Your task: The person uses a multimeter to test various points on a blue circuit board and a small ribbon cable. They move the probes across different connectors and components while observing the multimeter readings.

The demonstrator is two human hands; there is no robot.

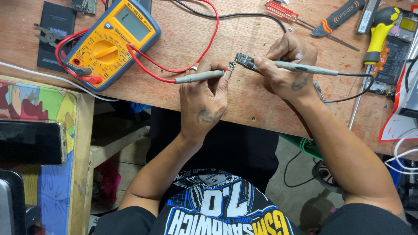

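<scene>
**Two probes meet on a small circuit board**

The left hand [203, 101] is closed pen-fashion around a grey test probe [200, 77], its fingers curled tight and the tip aimed right at a small circuit board [241, 61]. The right hand [288, 65] is also closed, pinching the second grey probe [300, 67] along its shaft while its fingertips seem to steady the board against the wooden bench [244, 100]. The board lies between the two hands, near the bench's front edge, with both probe tips touching it or very near it.

The board looks thin, light and stiff, and probably fragile: it would slide easily on the wood and is best held by its bare edges, not by its components. The probes look light and rigid, with slim bodies that suit a pencil hold close to the tip; their trailing leads may tug.

A red lead [143, 67] runs from the left probe to a yellow multimeter [111, 43] at the upper left; a black lead [352, 75] leaves the right probe. A red-handled screwdriver [283, 11], a folding knife [339, 17] and a yellow-handled tool [379, 35] lie along the far edge.

The exact contact points are too small to make out, the right fingers hide part of the board, and the meter's display is unreadable from here. The bench's right end is cut off.
</scene>
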